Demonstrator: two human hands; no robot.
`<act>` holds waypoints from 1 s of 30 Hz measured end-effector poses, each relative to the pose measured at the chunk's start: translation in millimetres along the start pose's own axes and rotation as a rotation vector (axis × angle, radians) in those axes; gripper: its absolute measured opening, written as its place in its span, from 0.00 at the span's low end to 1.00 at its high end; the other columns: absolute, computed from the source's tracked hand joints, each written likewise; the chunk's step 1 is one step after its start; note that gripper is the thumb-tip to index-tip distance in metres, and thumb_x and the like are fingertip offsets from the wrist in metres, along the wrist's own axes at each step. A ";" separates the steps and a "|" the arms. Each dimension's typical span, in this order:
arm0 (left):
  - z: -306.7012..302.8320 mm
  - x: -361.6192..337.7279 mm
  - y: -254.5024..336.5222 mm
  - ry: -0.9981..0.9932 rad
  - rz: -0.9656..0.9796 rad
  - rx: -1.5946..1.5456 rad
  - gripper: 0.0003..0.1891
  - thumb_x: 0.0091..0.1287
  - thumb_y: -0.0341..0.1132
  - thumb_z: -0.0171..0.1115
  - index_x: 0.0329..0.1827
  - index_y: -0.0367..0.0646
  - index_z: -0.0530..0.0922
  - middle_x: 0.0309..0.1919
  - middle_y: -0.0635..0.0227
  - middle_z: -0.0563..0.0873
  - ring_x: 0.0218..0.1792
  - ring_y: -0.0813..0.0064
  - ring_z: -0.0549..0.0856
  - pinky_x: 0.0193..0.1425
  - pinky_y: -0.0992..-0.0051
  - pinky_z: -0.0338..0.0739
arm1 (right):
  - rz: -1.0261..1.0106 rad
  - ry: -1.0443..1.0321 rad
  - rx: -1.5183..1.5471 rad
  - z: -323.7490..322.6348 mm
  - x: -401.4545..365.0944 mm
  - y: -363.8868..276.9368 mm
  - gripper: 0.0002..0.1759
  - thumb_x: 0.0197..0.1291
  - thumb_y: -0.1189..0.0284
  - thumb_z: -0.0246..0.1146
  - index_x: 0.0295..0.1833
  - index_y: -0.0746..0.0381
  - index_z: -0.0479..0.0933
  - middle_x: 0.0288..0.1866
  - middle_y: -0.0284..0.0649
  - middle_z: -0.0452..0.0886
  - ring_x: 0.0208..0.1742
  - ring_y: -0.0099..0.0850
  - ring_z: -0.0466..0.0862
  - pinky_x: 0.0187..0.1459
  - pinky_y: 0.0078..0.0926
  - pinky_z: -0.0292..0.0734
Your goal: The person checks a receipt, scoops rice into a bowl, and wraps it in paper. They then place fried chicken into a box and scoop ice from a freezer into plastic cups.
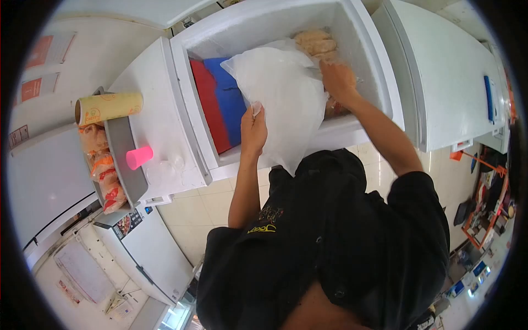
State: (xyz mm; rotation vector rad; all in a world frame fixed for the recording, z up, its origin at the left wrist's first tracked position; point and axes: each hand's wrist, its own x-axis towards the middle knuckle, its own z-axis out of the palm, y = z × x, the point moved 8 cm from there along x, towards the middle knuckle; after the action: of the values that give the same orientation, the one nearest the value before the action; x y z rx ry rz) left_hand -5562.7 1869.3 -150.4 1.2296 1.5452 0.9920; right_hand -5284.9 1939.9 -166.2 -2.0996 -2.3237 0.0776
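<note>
A large translucent white plastic bag (283, 93) hangs spread between my hands, over an open white chest freezer (393, 102). My left hand (254, 131) is closed on the bag's left edge. At the bag's upper right, my right hand (337, 81) is closed on its edge. Inside the freezer, a red item (208, 104) and a blue item (224, 88) lie at the left. Bagged tan food (315, 44) lies at the back, and part of another package (333, 108) shows below my right hand.
Left of the freezer, a grey tray (124, 159) holds bagged food (104, 170), with a yellow roll (110, 107) across its end. A pink cup (139, 157) lies beside clear plastic. Another white freezer (451, 71) stands at the right.
</note>
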 end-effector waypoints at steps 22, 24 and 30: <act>-14.2 -14.5 -7.1 -0.054 -0.065 0.033 0.10 0.76 0.33 0.54 0.48 0.33 0.78 0.29 0.64 0.79 0.33 0.77 0.75 0.40 0.76 0.72 | -0.328 -0.160 -0.248 -33.0 64.4 -55.2 0.08 0.58 0.72 0.62 0.41 0.56 0.84 0.30 0.41 0.86 0.35 0.40 0.89 0.34 0.38 0.84; -13.0 -18.6 -0.9 -0.074 -0.058 0.032 0.10 0.75 0.32 0.55 0.49 0.33 0.78 0.28 0.62 0.81 0.32 0.76 0.76 0.40 0.74 0.73 | -0.274 -0.248 -0.309 -24.1 51.8 -29.4 0.07 0.58 0.71 0.62 0.38 0.56 0.85 0.32 0.41 0.87 0.37 0.38 0.90 0.34 0.38 0.84; -9.9 -23.8 6.5 -0.058 0.014 0.071 0.11 0.72 0.30 0.56 0.50 0.30 0.76 0.27 0.59 0.80 0.28 0.75 0.77 0.35 0.71 0.74 | -0.165 -0.351 -0.362 84.7 34.4 -1.6 0.09 0.59 0.70 0.61 0.39 0.57 0.88 0.38 0.43 0.89 0.42 0.39 0.90 0.37 0.39 0.84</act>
State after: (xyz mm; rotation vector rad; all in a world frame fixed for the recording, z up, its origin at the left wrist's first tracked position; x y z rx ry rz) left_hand -5568.1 1846.6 -137.6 1.3087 1.5399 0.9102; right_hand -5293.4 1971.3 -251.6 -2.1812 -2.9031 0.0260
